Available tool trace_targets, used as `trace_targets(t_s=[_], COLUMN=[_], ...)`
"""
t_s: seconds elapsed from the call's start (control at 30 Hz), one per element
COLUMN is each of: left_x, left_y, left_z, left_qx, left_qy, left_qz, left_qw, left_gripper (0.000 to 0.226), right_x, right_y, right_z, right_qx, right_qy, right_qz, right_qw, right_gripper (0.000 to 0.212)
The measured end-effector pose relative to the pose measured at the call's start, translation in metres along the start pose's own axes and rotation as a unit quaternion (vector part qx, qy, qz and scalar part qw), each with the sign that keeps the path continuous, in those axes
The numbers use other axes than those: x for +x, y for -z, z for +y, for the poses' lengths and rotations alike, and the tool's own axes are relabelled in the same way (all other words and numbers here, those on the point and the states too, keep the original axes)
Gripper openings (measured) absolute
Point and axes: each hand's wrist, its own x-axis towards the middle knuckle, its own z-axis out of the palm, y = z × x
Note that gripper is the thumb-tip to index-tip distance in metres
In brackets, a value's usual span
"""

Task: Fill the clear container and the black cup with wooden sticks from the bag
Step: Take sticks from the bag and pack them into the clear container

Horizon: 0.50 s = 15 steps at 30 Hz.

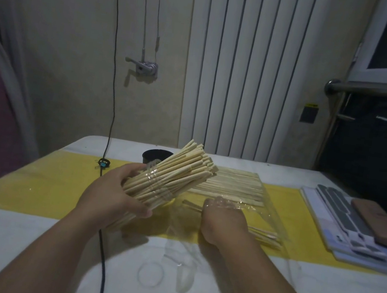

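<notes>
Table (318, 278) with bag (265, 214), clear container (154, 180), black cup (155, 157).
Left hand (109, 196) grips the tilted container, packed with wooden sticks (184, 167), just in front of the cup; right hand (224, 217) reaches inside the flat bag beside it, fingers curled around a few sticks.

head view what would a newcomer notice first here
The bundle of wooden sticks, tilted in the clear container that the left hand grips, centre frame. Beside it the right hand reaches into the clear plastic bag, where more sticks lie flat; the black cup stands behind the bundle.
</notes>
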Motion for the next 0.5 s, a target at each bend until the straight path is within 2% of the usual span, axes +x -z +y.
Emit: trace_targets(t_s=[0.13,0.33,0.43,0.5], left_x=[0.000,-0.003,-0.002,-0.002], left_y=[-0.001,-0.001,-0.001,-0.001], left_z=[0.001,0.003,0.002,0.002], left_qx=[-0.002,-0.017,-0.024,-0.033], left_qy=[-0.001,0.000,0.003,0.004], left_qz=[0.002,0.001,0.006,0.009], left_qw=[1.000,1.000,1.000,0.999], left_gripper=[0.081,0.077,0.077,0.076], right_x=[-0.011,-0.026,-0.032,-0.037], right_y=[0.011,0.032,0.047,0.055], right_z=[0.004,0.013,0.011,0.010], right_qx=[0.026,0.053,0.060,0.055], right_qy=[0.015,0.051,0.040,0.037], right_qz=[-0.015,-0.001,0.020,0.039], right_qw=[0.999,0.997,0.997,0.997], right_gripper=[0.037,0.003,0.023,0.026])
